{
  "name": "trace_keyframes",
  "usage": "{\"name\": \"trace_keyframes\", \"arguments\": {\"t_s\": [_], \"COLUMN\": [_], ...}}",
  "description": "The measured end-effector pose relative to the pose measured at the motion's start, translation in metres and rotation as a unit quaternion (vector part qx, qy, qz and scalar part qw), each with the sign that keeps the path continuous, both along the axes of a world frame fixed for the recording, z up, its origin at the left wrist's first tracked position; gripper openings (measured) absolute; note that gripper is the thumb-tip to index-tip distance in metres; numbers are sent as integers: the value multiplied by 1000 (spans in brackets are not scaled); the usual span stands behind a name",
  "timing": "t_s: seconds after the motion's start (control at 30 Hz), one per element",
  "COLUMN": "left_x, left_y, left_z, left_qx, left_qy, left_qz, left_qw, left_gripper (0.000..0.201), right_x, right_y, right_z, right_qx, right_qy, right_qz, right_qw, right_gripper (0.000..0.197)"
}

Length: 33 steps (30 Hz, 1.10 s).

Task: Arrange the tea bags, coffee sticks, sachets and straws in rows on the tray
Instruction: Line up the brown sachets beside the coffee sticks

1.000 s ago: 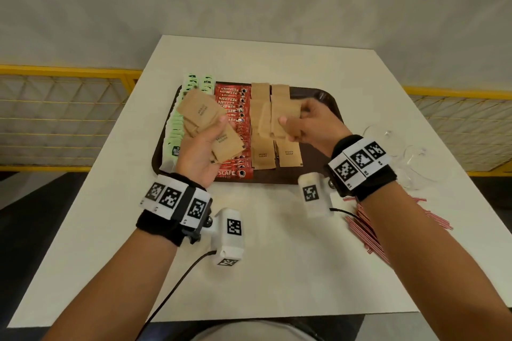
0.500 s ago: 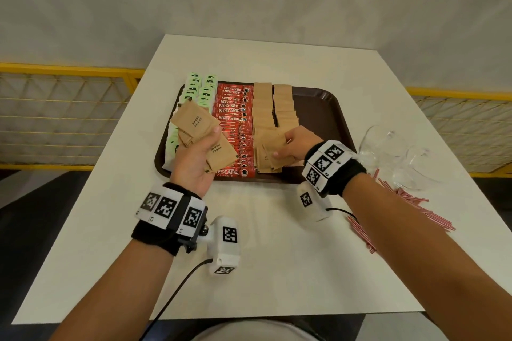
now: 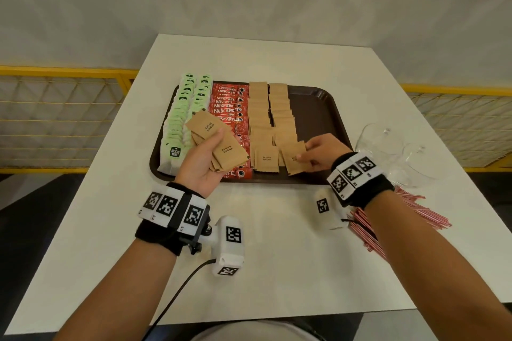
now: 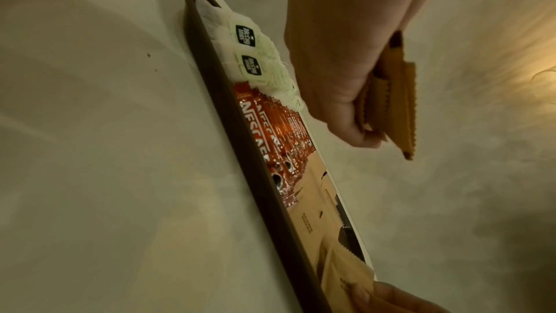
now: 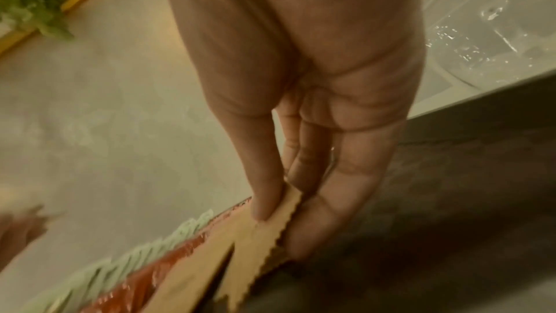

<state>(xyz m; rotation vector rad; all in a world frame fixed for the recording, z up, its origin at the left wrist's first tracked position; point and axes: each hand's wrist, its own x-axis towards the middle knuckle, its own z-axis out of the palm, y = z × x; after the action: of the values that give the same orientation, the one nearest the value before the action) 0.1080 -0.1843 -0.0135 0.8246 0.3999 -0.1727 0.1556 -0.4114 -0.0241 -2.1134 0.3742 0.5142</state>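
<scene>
Our right-hand fingers (image 5: 340, 201) and thumb pinch the near edge of one brown sugar sachet (image 3: 294, 161), which lies low at the front end of the right-hand sachet row (image 3: 282, 116) on the tray (image 3: 318, 108); whether it already rests flat on the tray floor we cannot tell. Our left hand (image 3: 203, 159) is held above the near left part of the tray, its fingers and thumb curled around a fanned stack of sachets (image 3: 219, 144) that serves as our supply. On the tray the tea bags (image 3: 182, 116) stand in two rows at the left, the coffee sticks (image 3: 230, 113) in a red row beside them, and two sachet rows follow, with bare tray floor to the right. The straws (image 3: 399, 216) lie in a loose heap on the bench (image 3: 277, 271) under and beside our right forearm, near two clear glass bowls (image 3: 393, 152), not yet on the tray. We judge that we are in the sachet step, setting one piece at the front of the right row. Next, we think, we need to let go of it squarely overlapping its neighbour, then draw another from the left-hand stack without spilling the fan. The straws seem to come last, for the bare strip.
</scene>
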Motion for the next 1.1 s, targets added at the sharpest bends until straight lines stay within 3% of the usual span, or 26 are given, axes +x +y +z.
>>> {"name": "trace_keyframes", "arguments": {"t_s": [0.1,0.23,0.4,0.47,0.63,0.8,0.87,0.93,1.0,1.1], "left_x": [1,1,0,0,0,-1,-2,-1,-1,-2], "left_y": [-6,-10,-11,-11,-13,-15,-16,-18,-21,-25], "left_z": [1,1,0,0,-1,-1,1,2,2,2], "left_qx": [-6,-13,-26,-27,-16,-31,-41,-37,-18,-14], "left_qy": [-4,-7,3,1,4,3,-2,-9,-11,-14], "left_qz": [-16,-31,-36,-39,-49,-55,-59,-68,-84,-109], "left_qw": [1000,999,999,999,999,998,997,997,996,994], "left_gripper": [14,17,18,18,15,13,13,16,23,40], "right_x": [1,3,-2,-2,3,3,1,-10,-22,-28], "right_y": [4,7,3,3,8,8,11,23,42,58], "right_z": [-3,-2,5,3,-8,-7,2,18,30,33], "right_qx": [-112,-119,53,72,-91,-211,-167,-39,56,105], "right_qy": [-24,-31,9,7,-15,-47,-124,-170,-140,-102], "right_qz": [11,4,-37,-44,-16,57,49,42,88,153], "right_qw": [993,992,998,996,996,975,977,984,985,977], "right_gripper": [22,27,20,17,24,30,31,36,37,36]}}
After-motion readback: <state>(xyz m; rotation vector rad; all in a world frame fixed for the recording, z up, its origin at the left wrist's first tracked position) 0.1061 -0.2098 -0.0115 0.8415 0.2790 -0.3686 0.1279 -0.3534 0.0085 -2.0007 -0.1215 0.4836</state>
